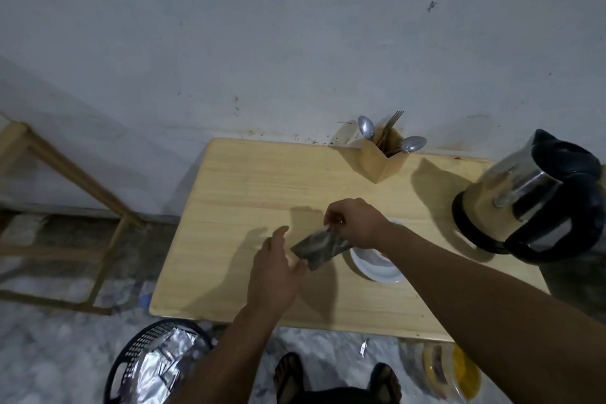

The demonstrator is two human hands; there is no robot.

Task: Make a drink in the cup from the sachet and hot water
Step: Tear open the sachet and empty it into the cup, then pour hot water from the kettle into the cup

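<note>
Down at the bottom edge, sandalled feet (337, 377) on the floor, black basket (157, 367) of foil wrappers just beside them. Up on the wooden table (249, 180), early going by the look of it. Sachet (319, 248) pinched at both ends, held slanted above the tabletop, just left of the white cup (373, 266). Right hand (355, 223) closed on the upper end, fingertips clamped, hovering over the cup's far rim. Left hand (275, 267) gripping the lower end, thumb and fingers closed, remaining fingers loosely spread. Torn yet or not, too blurred to tell. Something orange showing inside the cup, hard to say what. Still to come, most likely: powder into the cup, hot water from the kettle (537, 197) standing well off to the right, then a stir with a spoon (414, 144) from the holder (382, 157) at the back.
</note>
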